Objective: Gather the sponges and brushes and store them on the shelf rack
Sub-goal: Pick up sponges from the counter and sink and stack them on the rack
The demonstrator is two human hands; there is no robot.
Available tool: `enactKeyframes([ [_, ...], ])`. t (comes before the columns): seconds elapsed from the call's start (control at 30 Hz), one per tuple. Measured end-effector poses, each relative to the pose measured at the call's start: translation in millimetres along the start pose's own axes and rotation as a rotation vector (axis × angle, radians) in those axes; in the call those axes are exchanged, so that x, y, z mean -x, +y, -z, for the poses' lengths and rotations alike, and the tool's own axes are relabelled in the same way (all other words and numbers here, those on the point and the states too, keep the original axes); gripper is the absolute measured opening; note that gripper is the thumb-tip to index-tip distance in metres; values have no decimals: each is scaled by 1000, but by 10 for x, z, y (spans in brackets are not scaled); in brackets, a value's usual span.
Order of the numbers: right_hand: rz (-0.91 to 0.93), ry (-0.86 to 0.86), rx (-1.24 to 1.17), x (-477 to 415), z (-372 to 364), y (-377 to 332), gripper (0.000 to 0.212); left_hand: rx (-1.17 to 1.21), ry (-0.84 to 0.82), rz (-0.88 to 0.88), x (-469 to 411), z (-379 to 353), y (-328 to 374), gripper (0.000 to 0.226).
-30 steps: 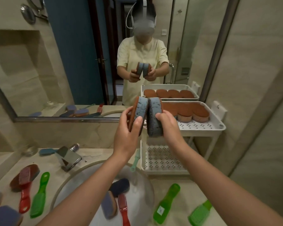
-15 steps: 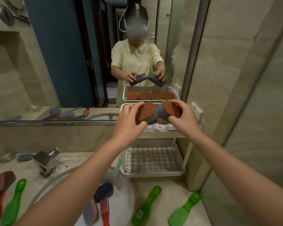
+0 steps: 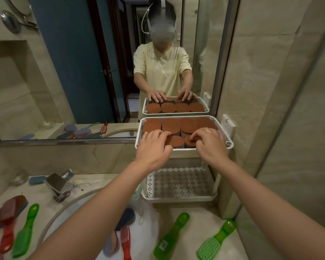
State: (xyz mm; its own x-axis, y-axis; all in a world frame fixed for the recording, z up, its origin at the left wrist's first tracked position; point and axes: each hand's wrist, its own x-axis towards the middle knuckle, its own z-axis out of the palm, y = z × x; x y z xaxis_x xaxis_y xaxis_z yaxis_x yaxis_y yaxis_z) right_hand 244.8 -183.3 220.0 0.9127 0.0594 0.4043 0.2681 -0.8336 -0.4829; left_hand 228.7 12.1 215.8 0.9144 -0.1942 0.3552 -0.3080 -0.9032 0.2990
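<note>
Against the tray's [image 3: 228, 143] front rim, left hand [image 3: 154, 146] and right hand [image 3: 209, 144] press sponges [image 3: 175, 141] open-fingered.

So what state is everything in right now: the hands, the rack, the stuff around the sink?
left hand, open, fingers pressing the left front sponge
right hand, open, fingertips on the right front sponge
top tray, nearly full, sponges brown side up
lower tray, no sponges inside
green brushes, lying on the counter, not gathered
red brush, lying in the sink
faucet, no water running
</note>
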Motion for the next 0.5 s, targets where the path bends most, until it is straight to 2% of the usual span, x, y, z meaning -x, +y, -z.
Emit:
enactKeyframes([
  [0.2, 34, 59, 2, 46, -32, 7, 25, -13, 63, 11, 10, -37, -26, 43],
  [0.33, 33, 67, -22, 81, -26, -32, 25, -20, 32, -2, 17, -34, -43, 38],
  [0.5, 57, 102, -159, 199, -66, -202, 25, 130, 131, -15, 133, 6, -73, 32],
])
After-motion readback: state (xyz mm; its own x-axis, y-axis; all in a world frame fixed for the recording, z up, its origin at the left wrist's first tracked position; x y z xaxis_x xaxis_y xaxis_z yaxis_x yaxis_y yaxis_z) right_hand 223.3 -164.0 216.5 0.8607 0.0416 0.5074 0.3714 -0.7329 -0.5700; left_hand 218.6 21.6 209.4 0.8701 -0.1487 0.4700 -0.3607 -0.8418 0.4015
